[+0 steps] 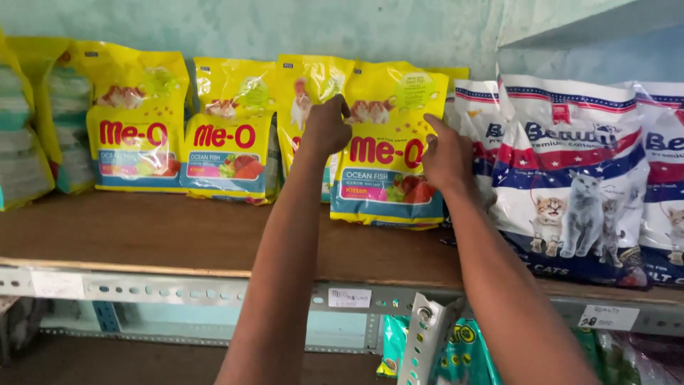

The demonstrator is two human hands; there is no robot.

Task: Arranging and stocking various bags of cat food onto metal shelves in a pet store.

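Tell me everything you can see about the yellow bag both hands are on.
The yellow bag is a glossy plastic pet-food pouch with cat pictures, a red logo and a blue lower panel. It stands upright, leaning slightly back, on the brown wooden shelf. The left hand grips its upper left edge; the right hand touches its right edge.
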